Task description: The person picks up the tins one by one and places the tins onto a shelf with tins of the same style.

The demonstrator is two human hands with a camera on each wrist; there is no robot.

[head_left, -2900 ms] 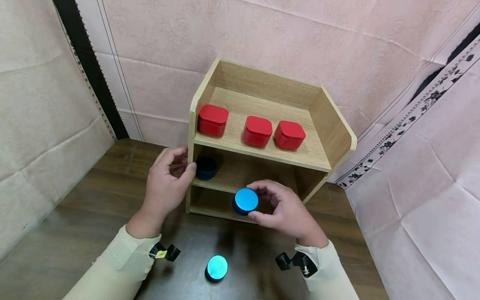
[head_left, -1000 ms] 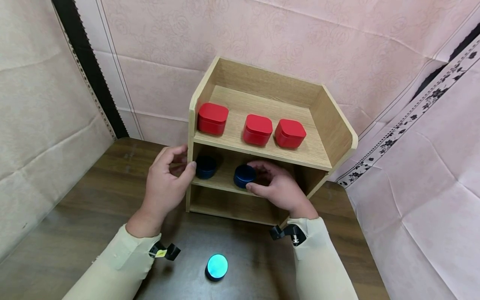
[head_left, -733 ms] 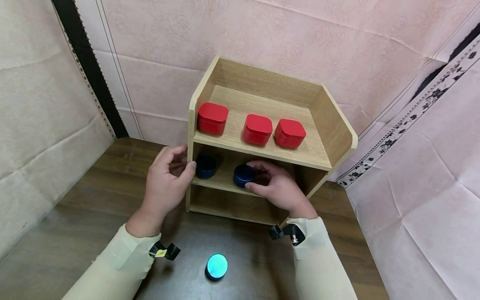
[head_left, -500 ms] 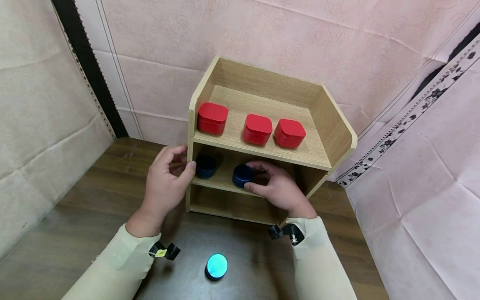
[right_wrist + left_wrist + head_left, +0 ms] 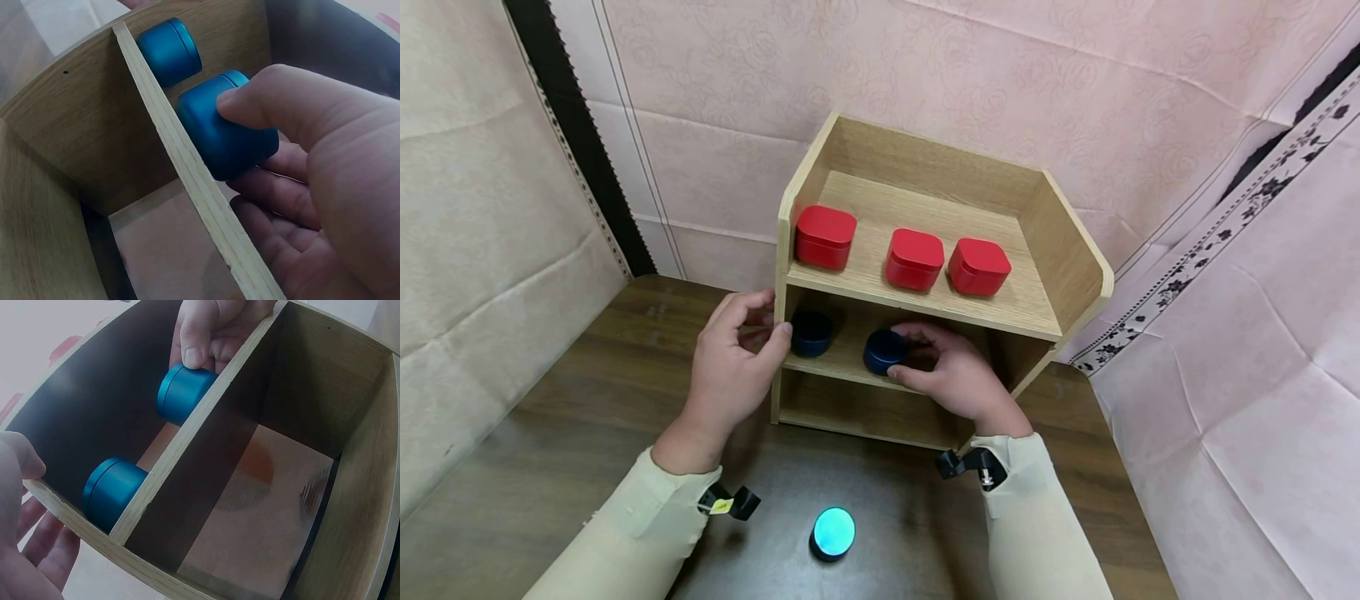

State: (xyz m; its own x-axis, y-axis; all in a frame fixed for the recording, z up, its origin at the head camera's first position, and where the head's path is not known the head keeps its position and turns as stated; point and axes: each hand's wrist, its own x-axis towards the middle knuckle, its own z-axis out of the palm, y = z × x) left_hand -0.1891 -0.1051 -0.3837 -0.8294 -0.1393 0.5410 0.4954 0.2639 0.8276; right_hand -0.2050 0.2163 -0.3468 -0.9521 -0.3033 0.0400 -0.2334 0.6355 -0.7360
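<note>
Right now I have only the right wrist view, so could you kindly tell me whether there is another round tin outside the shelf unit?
Observer: Yes, the head view shows one more round tin standing on the table, in front of the shelf unit.
Operator: Thank you, and how many boxes stand on its top level?
Observer: Three red boxes stand near its front edge, the leftmost with a wider gap beside it than the one between the other two.
Operator: That helps; could you also tell me what is at the unit's left side?
Observer: The left hand is there, its thumb at the front edge of the side panel.
</note>
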